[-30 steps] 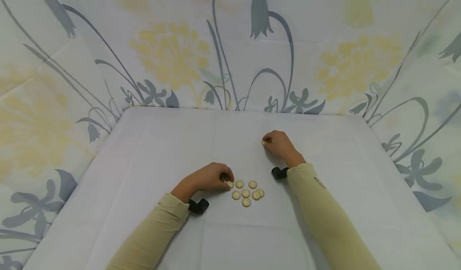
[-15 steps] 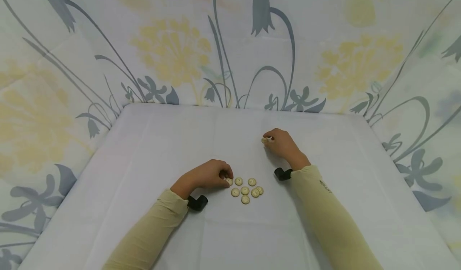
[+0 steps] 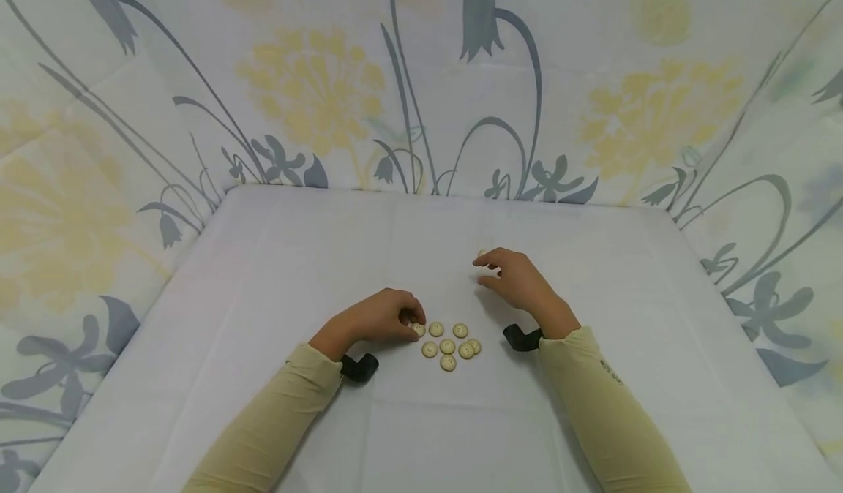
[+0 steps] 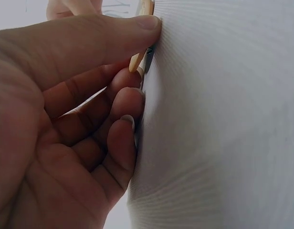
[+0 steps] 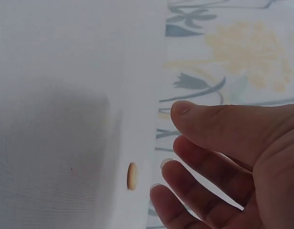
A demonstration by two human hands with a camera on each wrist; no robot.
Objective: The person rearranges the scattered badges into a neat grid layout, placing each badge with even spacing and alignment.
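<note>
One lone button lies on the white desk, toward the back. The right hand is just beside it, fingers apart and holding nothing. Closer to the person, seven buttons sit in a bunch, two of them overlapping. At the bunch's left side, the left hand's thumb and fingers pinch another button. I see tan sleeves, and big yellow and gray flowers behind the desk.

flower-print walls | white cloth-covered table | soft, greyish light
</note>
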